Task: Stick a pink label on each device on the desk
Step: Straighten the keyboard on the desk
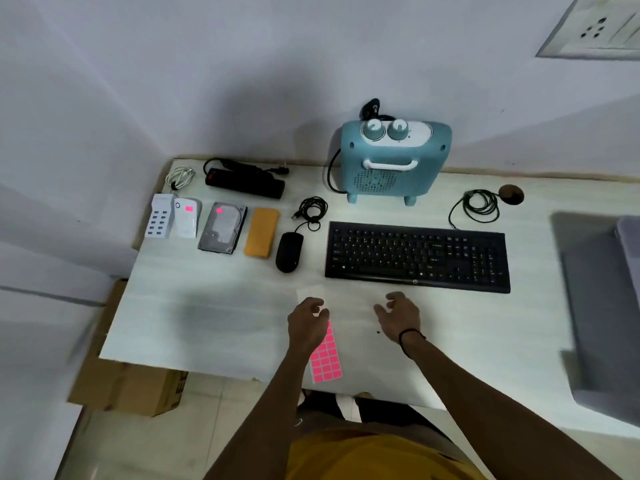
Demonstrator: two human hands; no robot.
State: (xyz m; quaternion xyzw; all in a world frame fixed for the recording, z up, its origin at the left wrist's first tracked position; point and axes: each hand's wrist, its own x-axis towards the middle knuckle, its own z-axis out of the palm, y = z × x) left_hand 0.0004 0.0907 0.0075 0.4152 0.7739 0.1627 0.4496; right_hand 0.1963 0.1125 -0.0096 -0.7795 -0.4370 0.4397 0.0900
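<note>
A sheet of pink labels [326,362] lies at the desk's near edge, its upper part stripped white. My left hand [307,322] holds that sheet down, fingers curled over it. My right hand [398,315] hovers just right of it, fingers loosely bent, holding nothing I can make out. Along the back left lie a white multi-port charger [160,216], a white adapter [188,218] with a pink label, a hard drive [222,227] with a pink label, an orange case [262,232], a black mouse [289,251], a black keyboard [417,257], a black power strip [245,180] and a teal heater [391,162].
A coiled green cable with a round brown puck [510,194] lies at the back right. A grey object [609,306] stands at the right desk edge. A white cable [180,176] sits in the back left corner. A cardboard box [128,382] stands on the floor at left.
</note>
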